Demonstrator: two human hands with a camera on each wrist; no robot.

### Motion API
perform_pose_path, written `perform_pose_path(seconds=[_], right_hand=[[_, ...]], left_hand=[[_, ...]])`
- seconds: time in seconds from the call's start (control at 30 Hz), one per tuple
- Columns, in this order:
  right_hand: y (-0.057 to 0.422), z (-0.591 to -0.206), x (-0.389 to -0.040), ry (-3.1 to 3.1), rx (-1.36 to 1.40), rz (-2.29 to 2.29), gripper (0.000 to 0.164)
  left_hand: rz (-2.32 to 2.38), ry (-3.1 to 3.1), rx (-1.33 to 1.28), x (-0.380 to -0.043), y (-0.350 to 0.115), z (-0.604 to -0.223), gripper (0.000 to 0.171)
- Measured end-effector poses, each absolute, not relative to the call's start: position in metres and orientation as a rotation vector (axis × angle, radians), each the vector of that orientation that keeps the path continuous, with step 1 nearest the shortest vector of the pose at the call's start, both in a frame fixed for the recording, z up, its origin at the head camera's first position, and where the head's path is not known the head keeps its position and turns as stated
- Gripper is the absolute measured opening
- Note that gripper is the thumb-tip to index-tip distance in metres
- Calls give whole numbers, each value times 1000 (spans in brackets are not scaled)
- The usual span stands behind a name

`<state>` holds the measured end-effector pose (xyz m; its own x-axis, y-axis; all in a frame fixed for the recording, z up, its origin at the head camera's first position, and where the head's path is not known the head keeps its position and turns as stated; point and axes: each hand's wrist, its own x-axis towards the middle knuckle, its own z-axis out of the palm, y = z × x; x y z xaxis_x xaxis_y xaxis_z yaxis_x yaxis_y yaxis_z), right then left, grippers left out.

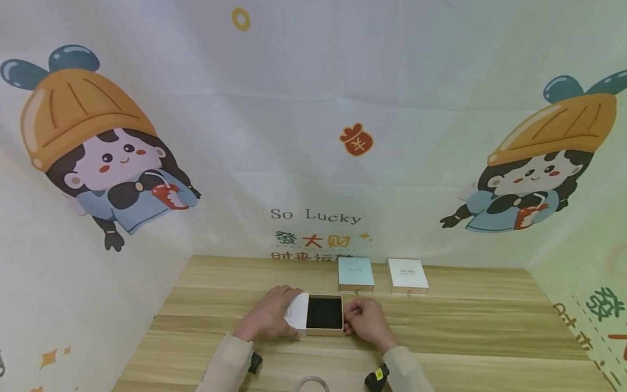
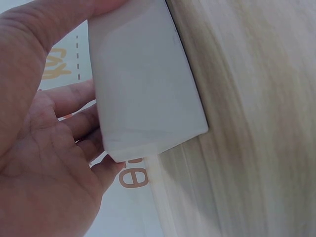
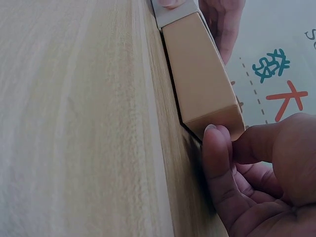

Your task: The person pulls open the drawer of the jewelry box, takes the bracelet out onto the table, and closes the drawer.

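Observation:
A drawer-style gift box lies on the table, partly slid apart. My left hand (image 1: pixel 268 316) grips its white sleeve (image 1: pixel 297 312), thumb on the near side and fingers on the far side; the left wrist view shows the sleeve's pale side (image 2: pixel 145 79). Out of the sleeve's right end sticks the tan drawer (image 1: pixel 325 332), with a black lining (image 1: pixel 325 312) inside. At the drawer's right end, my right hand (image 1: pixel 368 322) has thumb and forefinger pinched together against the end panel (image 3: pixel 215 118). Whatever small pull they hold is hidden by the fingertips.
Behind stand a light blue box (image 1: pixel 355 272) and a white box (image 1: pixel 407 274), both closed, near the back cloth. A grey ring-shaped thing (image 1: pixel 312 383) shows at the near edge. Printed cloth (image 1: pixel 313 163) encloses the wooden table (image 1: pixel 465 332) at the back and sides.

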<state>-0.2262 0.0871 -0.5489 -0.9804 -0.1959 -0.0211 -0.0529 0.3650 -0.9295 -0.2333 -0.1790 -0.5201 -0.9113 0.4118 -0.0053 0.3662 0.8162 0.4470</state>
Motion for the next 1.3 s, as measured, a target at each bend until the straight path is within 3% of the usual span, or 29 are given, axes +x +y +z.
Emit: perform_pose_path(seconds=[1.3], right_hand=[[69, -543, -223, 2526, -166, -1610, 10]], left_hand=[[689, 2909, 609, -234, -178, -523, 102]])
